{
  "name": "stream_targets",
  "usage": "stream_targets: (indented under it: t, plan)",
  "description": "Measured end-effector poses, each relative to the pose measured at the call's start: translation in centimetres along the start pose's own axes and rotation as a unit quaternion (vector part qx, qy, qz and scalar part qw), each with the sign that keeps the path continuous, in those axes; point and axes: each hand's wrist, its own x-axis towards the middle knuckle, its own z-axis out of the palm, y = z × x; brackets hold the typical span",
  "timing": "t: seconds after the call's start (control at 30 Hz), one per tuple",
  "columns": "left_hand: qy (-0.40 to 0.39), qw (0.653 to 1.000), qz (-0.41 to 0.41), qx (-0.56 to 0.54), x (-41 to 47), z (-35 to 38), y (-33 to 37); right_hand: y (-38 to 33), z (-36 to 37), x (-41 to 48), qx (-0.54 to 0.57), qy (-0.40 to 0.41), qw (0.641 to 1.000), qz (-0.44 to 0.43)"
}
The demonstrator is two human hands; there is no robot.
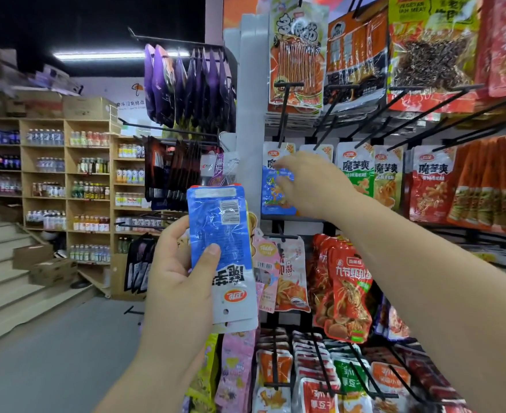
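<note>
Shop aisle: snack rack (248,114) at right, drink shelves (87,174) rear left. My L hand (183,275) grips a stack of blue packs (219,234), upside down, barcode side toward me, thumb across the front, just left of rack. My R hand (314,186) is at hung blue pack (275,195) on rack. Fingers blurred; can't tell if pinching or only touching.

L grip (183,263), R grip (314,186), bare forearms (424,263)
</note>
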Motion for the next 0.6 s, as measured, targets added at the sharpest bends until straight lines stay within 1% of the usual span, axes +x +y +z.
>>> stream_targets:
  t: [0.03,0.07,0.1,0.13,0.2,0.23,0.3,0.4,0.53,0.6]
  plan:
    - [-0.002,1.000,-0.001,-0.006,-0.5,0.0,-0.1,-0.7,-0.7,-1.9,0.085,0.056,0.995,0.012]
    - [-0.005,1.000,-0.005,-0.011,-1.1,-0.1,-0.2,-1.6,-1.2,-4.3,0.164,0.099,0.981,0.025]
    - [-0.008,1.000,-0.008,-0.014,-1.7,-0.2,-0.5,-2.3,-1.3,-7.0,0.234,0.118,0.964,0.036]
    - [-0.011,1.000,-0.015,-0.018,-2.3,-0.2,-0.8,-3.1,-1.2,-9.7,0.292,0.108,0.949,0.043]
    - [-0.016,0.999,-0.032,-0.011,-3.7,-0.2,-1.8,-4.4,0.1,-14.5,0.375,0.040,0.924,0.056]
    - [-0.019,0.999,-0.040,0.001,-4.3,-0.3,-2.3,-4.8,1.2,-16.4,0.403,0.010,0.913,0.067]
    - [-0.019,0.998,-0.058,0.024,-5.8,-0.4,-3.4,-5.1,3.6,-19.4,0.450,-0.021,0.888,0.094]
    - [-0.012,0.993,-0.106,0.041,-8.2,-0.6,-5.0,-5.0,6.4,-22.6,0.499,-0.032,0.853,0.149]
    - [0.024,0.983,-0.174,0.045,-11.6,-1.7,-6.7,-4.8,8.9,-26.2,0.538,-0.089,0.816,0.192]
    - [0.024,0.977,-0.209,0.039,-13.0,-2.3,-7.2,-4.7,9.8,-27.9,0.563,-0.119,0.788,0.221]
